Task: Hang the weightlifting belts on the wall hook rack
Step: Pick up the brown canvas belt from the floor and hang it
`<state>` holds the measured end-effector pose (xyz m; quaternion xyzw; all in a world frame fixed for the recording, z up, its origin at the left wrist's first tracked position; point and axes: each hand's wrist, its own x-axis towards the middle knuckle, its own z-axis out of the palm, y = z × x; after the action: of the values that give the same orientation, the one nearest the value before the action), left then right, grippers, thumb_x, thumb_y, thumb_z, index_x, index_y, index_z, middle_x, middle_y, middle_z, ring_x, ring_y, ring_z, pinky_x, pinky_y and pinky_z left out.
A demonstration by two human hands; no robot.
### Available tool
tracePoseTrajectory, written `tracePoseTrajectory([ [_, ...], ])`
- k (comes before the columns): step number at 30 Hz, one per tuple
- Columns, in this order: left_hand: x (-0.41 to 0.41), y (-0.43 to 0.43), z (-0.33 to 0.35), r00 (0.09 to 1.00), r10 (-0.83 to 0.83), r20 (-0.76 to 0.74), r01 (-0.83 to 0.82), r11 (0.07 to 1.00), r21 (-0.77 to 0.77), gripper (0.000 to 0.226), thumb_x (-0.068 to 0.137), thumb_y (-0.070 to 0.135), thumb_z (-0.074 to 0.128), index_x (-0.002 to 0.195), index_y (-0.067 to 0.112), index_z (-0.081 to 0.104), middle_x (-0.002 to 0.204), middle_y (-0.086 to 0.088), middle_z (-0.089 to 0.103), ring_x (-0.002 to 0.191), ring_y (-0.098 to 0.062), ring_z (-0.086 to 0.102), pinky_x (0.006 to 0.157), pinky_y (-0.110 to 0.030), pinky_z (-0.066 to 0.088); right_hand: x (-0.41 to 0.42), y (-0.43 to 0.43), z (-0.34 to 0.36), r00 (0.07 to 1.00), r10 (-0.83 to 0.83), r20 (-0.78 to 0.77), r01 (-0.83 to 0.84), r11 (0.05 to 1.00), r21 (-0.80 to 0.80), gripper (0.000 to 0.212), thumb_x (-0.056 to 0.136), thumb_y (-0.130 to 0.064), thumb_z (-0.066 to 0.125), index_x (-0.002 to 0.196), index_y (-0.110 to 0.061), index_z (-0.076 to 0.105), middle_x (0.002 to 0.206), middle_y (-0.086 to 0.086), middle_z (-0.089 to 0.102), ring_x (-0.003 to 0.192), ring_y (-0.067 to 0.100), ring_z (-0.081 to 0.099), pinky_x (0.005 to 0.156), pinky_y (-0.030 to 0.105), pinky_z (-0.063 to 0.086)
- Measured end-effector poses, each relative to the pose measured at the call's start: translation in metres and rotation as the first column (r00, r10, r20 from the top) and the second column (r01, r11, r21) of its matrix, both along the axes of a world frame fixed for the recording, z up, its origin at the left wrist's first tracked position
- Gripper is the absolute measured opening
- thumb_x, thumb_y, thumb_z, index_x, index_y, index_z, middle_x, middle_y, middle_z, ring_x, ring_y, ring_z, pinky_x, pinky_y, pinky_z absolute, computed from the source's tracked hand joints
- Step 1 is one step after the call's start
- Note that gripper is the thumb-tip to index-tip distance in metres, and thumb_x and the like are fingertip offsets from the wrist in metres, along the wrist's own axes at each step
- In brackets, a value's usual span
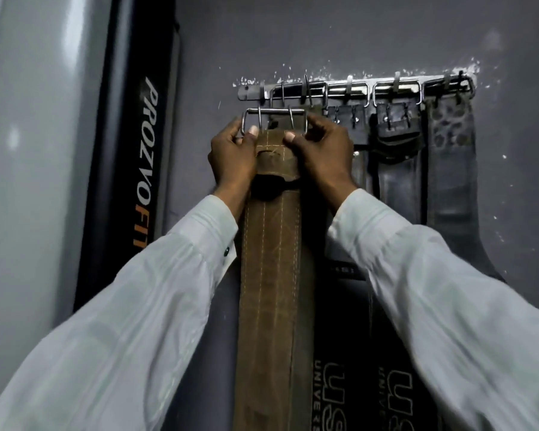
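A brown leather weightlifting belt point(271, 275) with white stitching hangs down the middle of the view. Its steel double-prong buckle point(274, 112) sits just below the left end of the metal wall hook rack point(252, 92). My left hand point(232, 157) grips the belt's top and the buckle's left side, thumb on the leather. My right hand point(321, 150) grips the right side the same way. Several dark belts point(395, 169) hang by their buckles from the rack's hooks to the right.
The rack is fixed to a grey wall point(355, 32) with chipped white plaster along its top. A tall black upright marked PROZVOFIT point(137, 169) stands to the left, beside a pale glossy panel point(28, 150). Black belts with white lettering point(395, 393) hang low on the right.
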<state>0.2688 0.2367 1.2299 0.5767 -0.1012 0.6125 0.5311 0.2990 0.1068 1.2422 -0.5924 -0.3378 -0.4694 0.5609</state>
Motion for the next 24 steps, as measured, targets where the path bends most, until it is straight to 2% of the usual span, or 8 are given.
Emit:
tracePoseTrajectory([
  [5,0.025,0.023,0.053,0.992,0.097,0.079,-0.101,0.994,0.037,0.031,0.093,0.031,0.064,0.122,0.021,0.069,0.113,0.006,0.073,0.106,-0.015,0.067,0.098,-0.032,0.053,0.021,0.017,0.057,0.990,-0.098,0.103,0.104,0.993,-0.048,0.049,0.077,-0.032,0.082,0.119,-0.012,0.067,0.093,-0.001,0.065,0.085,0.013,0.060,0.082,0.024,0.049],
  [8,0.039,0.035,0.079,0.994,0.081,0.076,-0.083,0.996,0.025,0.026,0.090,0.032,0.066,0.111,0.019,0.073,0.106,0.006,0.074,0.102,-0.017,0.069,0.096,-0.035,0.055,0.029,0.026,0.080,0.984,-0.137,0.112,0.144,0.988,-0.054,0.047,0.077,-0.035,0.081,0.115,-0.011,0.069,0.102,0.003,0.070,0.096,0.018,0.065,0.091,0.029,0.052],
  [10,0.049,0.045,0.094,0.996,0.053,0.066,-0.054,0.998,0.020,0.030,0.087,0.033,0.067,0.113,0.020,0.074,0.110,0.007,0.074,0.104,-0.015,0.069,0.098,-0.035,0.055,0.035,0.033,0.091,0.979,-0.171,0.114,0.178,0.982,-0.056,0.039,0.075,-0.036,0.081,0.105,-0.012,0.072,0.104,0.006,0.073,0.100,0.023,0.068,0.091,0.034,0.054],
  [13,0.062,0.058,0.110,0.999,0.016,0.052,-0.017,0.999,0.035,0.030,0.084,0.032,0.069,0.113,0.023,0.074,0.112,0.006,0.074,0.106,-0.017,0.069,0.098,-0.035,0.055,0.038,0.039,0.104,0.971,-0.223,0.084,0.229,0.971,-0.065,0.031,0.073,-0.038,0.083,0.084,-0.012,0.071,0.088,0.004,0.070,0.088,0.021,0.067,0.081,0.031,0.055],
  [17,0.080,0.074,0.116,0.999,-0.037,0.005,0.037,0.998,0.059,0.012,0.072,0.038,0.068,0.077,0.032,0.077,0.096,0.004,0.078,0.098,-0.020,0.072,0.094,-0.041,0.058,0.040,0.043,0.113,0.945,-0.322,0.051,0.326,0.935,-0.140,0.042,0.072,-0.039,0.084,0.060,-0.013,0.053,0.080,0.004,0.061,0.075,0.019,0.058,0.064,0.024,0.038],
  [19,0.088,0.083,0.112,0.998,-0.059,0.011,0.059,0.997,0.043,0.026,0.068,0.041,0.069,0.089,0.030,0.078,0.095,0.006,0.078,0.096,-0.018,0.073,0.094,-0.041,0.058,0.038,0.046,0.111,0.921,-0.381,0.077,0.389,0.903,-0.183,0.031,0.073,-0.038,0.083,0.075,-0.012,0.066,0.091,0.007,0.067,0.081,0.021,0.063,0.067,0.025,0.042],
  [21,0.098,0.091,0.106,0.998,-0.062,0.022,0.061,0.997,0.053,0.035,0.067,0.047,0.070,0.098,0.034,0.077,0.097,0.009,0.078,0.098,-0.016,0.073,0.095,-0.041,0.058,0.038,0.050,0.103,0.900,-0.426,0.091,0.436,0.880,-0.191,0.028,0.079,-0.031,0.078,0.101,-0.013,0.074,0.113,0.008,0.069,0.101,0.025,0.068,0.080,0.026,0.048],
  [24,0.087,0.084,0.085,0.995,-0.104,-0.001,0.104,0.992,0.075,0.028,0.064,0.061,0.067,0.082,0.042,0.076,0.093,0.010,0.077,0.097,-0.017,0.072,0.096,-0.046,0.057,0.036,0.050,0.088,0.881,-0.458,0.116,0.472,0.865,-0.169,0.024,0.090,-0.024,0.066,0.110,-0.013,0.074,0.121,0.011,0.068,0.111,0.029,0.065,0.085,0.026,0.048],
])
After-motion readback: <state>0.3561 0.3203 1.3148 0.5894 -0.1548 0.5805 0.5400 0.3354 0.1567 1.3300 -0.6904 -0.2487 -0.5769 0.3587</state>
